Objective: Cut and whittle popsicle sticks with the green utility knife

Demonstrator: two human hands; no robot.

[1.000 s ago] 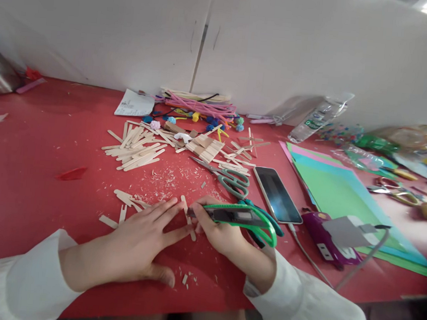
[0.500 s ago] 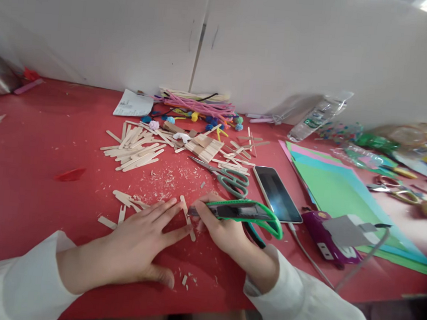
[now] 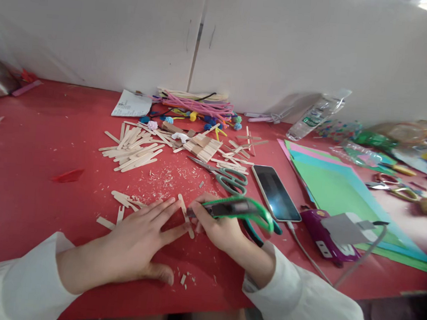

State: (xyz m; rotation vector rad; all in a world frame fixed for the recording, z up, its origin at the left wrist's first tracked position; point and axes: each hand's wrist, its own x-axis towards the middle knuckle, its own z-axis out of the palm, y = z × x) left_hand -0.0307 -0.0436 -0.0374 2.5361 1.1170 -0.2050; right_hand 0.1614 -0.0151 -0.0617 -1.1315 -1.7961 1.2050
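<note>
My left hand (image 3: pixel 135 240) lies flat on the red table (image 3: pixel 41 165), fingers spread, with two fingertips against a wooden craft stick (image 3: pixel 182 205). Gripped in my right hand (image 3: pixel 218 225) is a green utility knife (image 3: pixel 237 208); its tip end is at the stick, and the blade is hidden by my fingers. A few sticks, one with a notched end (image 3: pixel 120 215), lie beyond my left hand. Wood shavings (image 3: pixel 163 175) are scattered beyond both hands, and small scraps (image 3: pixel 183 279) lie near my left thumb.
Grey-green scissors (image 3: pixel 230 179), a stick pile (image 3: pixel 136 148) and pipe cleaners (image 3: pixel 199 104) lie further back. To the right are a phone (image 3: pixel 277 193) with a cable, a purple power strip (image 3: pixel 326 237), coloured paper (image 3: pixel 338 191) and a plastic bottle (image 3: pixel 314 116).
The green knife's rear end has swung slightly towards me and left in my right hand. My left hand stays spread at the stick. The whole view has shifted slightly.
</note>
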